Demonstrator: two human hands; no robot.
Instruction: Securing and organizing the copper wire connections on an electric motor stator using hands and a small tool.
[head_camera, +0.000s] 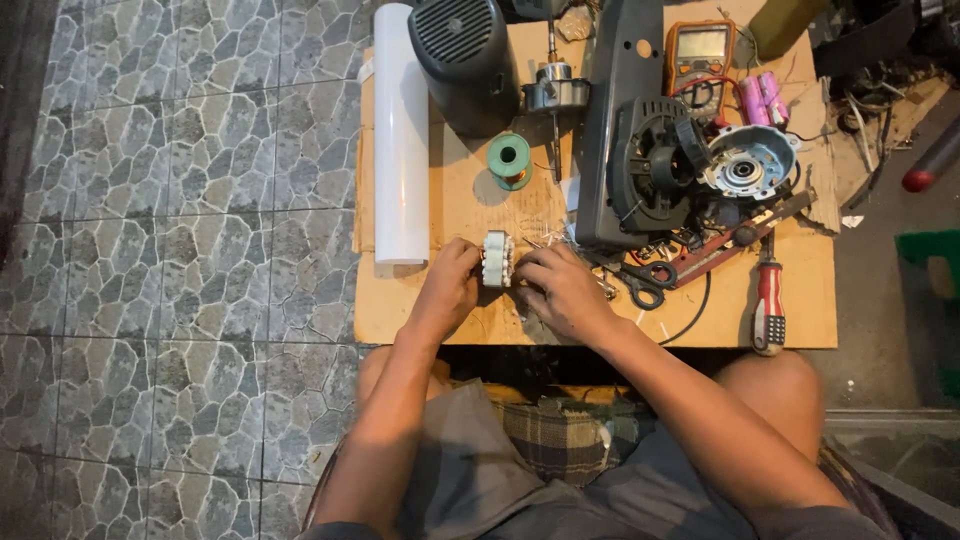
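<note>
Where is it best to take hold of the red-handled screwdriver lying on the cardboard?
Probably by the thick red and white handle of the screwdriver, coming from above at the near edge of the cardboard. The handle end points toward the person, while the thin shaft points toward the cluttered parts.

Both hands (505, 285) curled close, forearms converging.
</note>
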